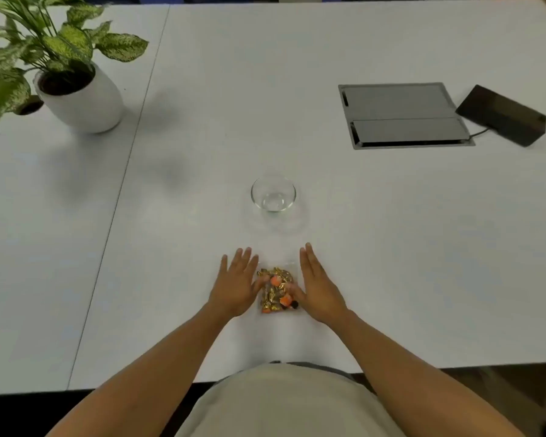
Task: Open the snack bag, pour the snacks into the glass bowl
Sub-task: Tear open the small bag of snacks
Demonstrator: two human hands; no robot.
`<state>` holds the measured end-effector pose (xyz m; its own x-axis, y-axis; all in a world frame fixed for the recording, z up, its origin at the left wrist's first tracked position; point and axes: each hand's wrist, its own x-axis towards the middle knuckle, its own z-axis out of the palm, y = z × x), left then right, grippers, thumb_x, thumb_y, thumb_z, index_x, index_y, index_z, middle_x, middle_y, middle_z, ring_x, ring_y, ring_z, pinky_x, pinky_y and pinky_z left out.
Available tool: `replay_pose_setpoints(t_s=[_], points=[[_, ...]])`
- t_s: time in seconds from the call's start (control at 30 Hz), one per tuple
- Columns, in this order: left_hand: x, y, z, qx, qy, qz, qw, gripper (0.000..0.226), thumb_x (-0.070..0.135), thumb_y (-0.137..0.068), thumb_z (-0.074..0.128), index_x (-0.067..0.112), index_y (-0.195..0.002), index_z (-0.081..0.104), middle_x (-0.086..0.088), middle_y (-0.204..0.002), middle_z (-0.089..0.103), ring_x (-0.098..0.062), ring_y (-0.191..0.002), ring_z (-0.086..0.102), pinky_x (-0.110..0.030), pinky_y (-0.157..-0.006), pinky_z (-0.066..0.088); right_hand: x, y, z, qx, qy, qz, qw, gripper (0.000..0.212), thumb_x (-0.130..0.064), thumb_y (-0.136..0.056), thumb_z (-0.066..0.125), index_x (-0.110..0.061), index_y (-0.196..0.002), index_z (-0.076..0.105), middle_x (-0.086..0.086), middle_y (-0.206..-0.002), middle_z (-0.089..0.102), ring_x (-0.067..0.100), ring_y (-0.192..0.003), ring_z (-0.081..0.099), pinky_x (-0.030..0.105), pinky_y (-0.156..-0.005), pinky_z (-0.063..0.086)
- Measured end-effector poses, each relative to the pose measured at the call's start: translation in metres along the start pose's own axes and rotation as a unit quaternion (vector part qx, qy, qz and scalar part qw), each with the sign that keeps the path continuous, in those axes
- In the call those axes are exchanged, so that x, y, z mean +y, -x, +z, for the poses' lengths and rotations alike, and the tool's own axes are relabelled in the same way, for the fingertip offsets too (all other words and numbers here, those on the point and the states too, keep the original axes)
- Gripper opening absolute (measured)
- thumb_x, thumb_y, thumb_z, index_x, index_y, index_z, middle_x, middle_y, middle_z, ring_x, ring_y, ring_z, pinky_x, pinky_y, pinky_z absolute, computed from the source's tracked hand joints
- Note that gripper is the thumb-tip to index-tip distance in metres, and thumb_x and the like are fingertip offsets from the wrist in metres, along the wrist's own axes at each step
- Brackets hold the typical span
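Torso: a pale shirt (284, 402) fills the bottom of the view, pressed up to the worktop's (391, 247) near edge.
Left hand (235, 283): flat, fingers (241, 258) spread and open, gripping nothing; its thumb side touches the bag's left edge.
Right hand (317, 287): open too, fingers together and pointing away, thumb resting on the bag's right side.
Snack bag (277, 290): clear, sealed as far as I can tell, holding gold-wrapped and orange pieces; it lies flat between the hands, near the near edge, long axis running away from the person.
Glass bowl (273, 193): empty, upright, straight beyond the bag toward the worktop's middle, well apart from it.
Key relation: both hands flank the bag equally; its clear top end points at the bowl.
Far left corner: potted plant (67, 74).
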<state>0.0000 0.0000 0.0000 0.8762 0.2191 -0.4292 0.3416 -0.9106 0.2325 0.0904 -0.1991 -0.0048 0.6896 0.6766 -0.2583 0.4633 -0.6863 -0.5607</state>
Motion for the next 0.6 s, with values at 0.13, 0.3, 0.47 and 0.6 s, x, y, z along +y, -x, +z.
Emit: replay_pose_setpoints(t_s=[0.13, 0.3, 0.47, 0.6], points=[[0.023, -0.009, 0.009, -0.017, 0.065, 0.021, 0.998, 0.062, 0.044, -0.103, 0.026, 0.012, -0.154, 0.015, -0.009, -0.165, 0.01, -0.027, -0.152, 0.007, -0.046, -0.122, 0.009, -0.006, 0.0, 0.014, -0.097, -0.017, 0.042, 0.994, 0.073, -0.029, -0.1, 0.052, -0.007, -0.155, 0.01, 0.005, -0.167, -0.008, 0.02, -0.152, 0.012, 0.029, -0.118, 0.02], [0.036, -0.014, 0.012, 0.019, 0.063, 0.021, 0.998, 0.048, 0.027, -0.1, 0.041, 0.01, -0.145, 0.039, -0.011, -0.146, 0.048, -0.029, -0.135, 0.042, -0.042, -0.103, 0.037, -0.007, -0.004, 0.018, -0.107, -0.064, 0.037, 0.991, 0.069, -0.01, -0.099, 0.05, -0.009, -0.156, 0.011, 0.007, -0.167, 0.002, 0.022, -0.151, 0.015, 0.019, -0.113, 0.011], [0.037, -0.019, 0.0, 0.016, 0.169, -0.062, 0.983, 0.036, 0.025, -0.097, 0.05, 0.013, -0.13, 0.057, -0.011, -0.124, 0.065, -0.031, -0.117, 0.058, -0.041, -0.096, 0.046, -0.007, -0.003, 0.024, -0.095, -0.096, 0.039, 0.99, 0.062, 0.001, -0.097, 0.046, -0.013, -0.154, 0.024, 0.006, -0.166, 0.011, 0.019, -0.15, 0.019, 0.018, -0.115, 0.015], [0.032, -0.019, -0.008, 0.003, 0.274, -0.102, 0.956, 0.024, 0.022, -0.094, 0.059, 0.01, -0.111, 0.072, -0.012, -0.11, 0.074, -0.027, -0.101, 0.067, -0.04, -0.089, 0.053, -0.004, -0.006, 0.025, -0.073, -0.103, 0.021, 0.992, 0.062, 0.007, -0.095, 0.048, -0.012, -0.151, 0.033, 0.008, -0.164, 0.022, 0.023, -0.15, 0.023, 0.019, -0.114, 0.013]])
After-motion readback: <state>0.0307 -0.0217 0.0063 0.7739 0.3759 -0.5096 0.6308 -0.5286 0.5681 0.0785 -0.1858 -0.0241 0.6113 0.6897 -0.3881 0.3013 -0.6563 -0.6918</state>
